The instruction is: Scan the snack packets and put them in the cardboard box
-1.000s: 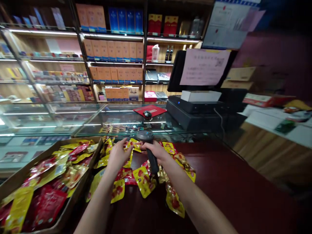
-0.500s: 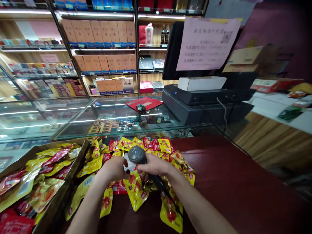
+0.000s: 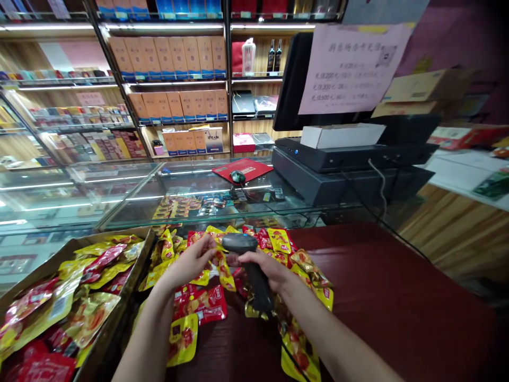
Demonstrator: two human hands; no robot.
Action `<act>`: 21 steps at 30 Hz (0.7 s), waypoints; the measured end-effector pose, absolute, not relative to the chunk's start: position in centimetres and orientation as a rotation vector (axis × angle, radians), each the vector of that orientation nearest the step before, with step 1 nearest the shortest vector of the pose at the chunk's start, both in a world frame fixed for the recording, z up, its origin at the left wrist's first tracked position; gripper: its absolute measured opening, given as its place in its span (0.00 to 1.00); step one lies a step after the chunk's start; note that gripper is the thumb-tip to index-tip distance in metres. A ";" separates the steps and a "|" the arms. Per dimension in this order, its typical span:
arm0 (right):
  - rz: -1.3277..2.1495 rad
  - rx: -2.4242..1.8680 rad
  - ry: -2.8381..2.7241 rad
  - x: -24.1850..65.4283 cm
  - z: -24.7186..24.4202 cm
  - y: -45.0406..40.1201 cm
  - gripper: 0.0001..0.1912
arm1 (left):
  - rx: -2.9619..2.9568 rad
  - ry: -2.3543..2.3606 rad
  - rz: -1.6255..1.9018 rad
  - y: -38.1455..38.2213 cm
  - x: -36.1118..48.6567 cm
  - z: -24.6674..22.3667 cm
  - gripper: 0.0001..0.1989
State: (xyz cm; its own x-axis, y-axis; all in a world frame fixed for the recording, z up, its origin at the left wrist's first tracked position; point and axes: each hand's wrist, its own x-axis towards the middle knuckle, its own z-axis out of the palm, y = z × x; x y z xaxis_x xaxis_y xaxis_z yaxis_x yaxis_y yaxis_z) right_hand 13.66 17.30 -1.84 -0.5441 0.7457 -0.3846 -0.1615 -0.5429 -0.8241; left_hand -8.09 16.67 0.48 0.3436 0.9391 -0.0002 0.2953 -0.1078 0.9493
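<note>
My right hand is wrapped round the handle of a black scanner, whose grey head points left. My left hand is curled just left of the scanner head, its fingertips closed at the top of a narrow yellow packet that hangs between the hands. Several red and yellow packets lie around both hands on the dark red table. Below my left hand are a red packet and a yellow packet. Another yellow packet lies under my right forearm.
A cardboard box of packets stands at the left. Behind the table is a glass counter with a red mat and a mouse. A monitor with a paper sign stands at the right. A cable trails from the scanner.
The scanner has tilted more upright, its head now turned left. My left hand has risen slightly. The yellow packet between the hands has moved up, uncovering more of the red packet. The view has shifted left.
</note>
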 end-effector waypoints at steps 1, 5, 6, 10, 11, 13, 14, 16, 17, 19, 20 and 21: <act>2.144 -0.979 -0.956 13.6 -1.8 17.2 0.14 | 1.562 1.079 0.894 16.7 -7.7 0.6 0.07; 2.124 -0.881 -0.874 13.1 -1.2 16.5 0.12 | 1.175 0.830 1.089 17.0 -6.1 0.3 0.07; 2.095 -0.893 -0.884 13.0 -0.9 16.2 0.12 | 1.083 0.789 1.145 17.1 -5.9 0.1 0.06; 1.846 -0.990 -1.002 12.9 0.3 15.6 0.12 | 0.864 0.819 1.346 17.6 -5.7 -0.3 0.11; 1.769 -0.994 -1.037 12.9 0.4 15.6 0.13 | 0.824 0.845 1.321 17.7 -5.8 -0.3 0.13; 1.650 -0.980 -1.114 12.9 0.4 15.8 0.14 | 0.767 0.870 1.167 17.9 -6.0 -0.3 0.17; 1.615 -0.967 -1.150 12.8 0.3 15.9 0.15 | 0.762 0.879 1.083 17.9 -6.2 -0.4 0.19; 1.587 -0.953 -1.219 12.8 0.3 16.0 0.16 | 0.804 0.932 0.991 17.9 -6.5 -0.5 0.19; 1.587 -0.954 -1.248 12.7 0.3 15.9 0.16 | 0.839 0.976 0.990 17.9 -6.6 -0.7 0.17; 1.574 -0.981 -1.303 12.6 0.5 15.6 0.17 | 0.889 1.062 1.017 18.1 -7.1 -1.0 0.15; 1.553 -1.013 -1.331 12.4 0.6 15.4 0.17 | 0.896 1.101 1.038 18.2 -7.5 -1.1 0.16; 1.520 -1.050 -1.351 12.3 0.7 15.2 0.16 | 0.893 1.143 1.072 18.3 -7.8 -1.2 0.17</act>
State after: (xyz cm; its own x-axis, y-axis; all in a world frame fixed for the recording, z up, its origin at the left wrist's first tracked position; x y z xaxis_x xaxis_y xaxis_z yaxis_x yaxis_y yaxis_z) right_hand 12.27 15.21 0.72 -0.3093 0.9490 -0.0604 -0.0511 -0.0801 -0.9955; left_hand -7.83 18.28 -1.23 0.0712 0.9646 -0.2540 -0.1922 0.2631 0.9454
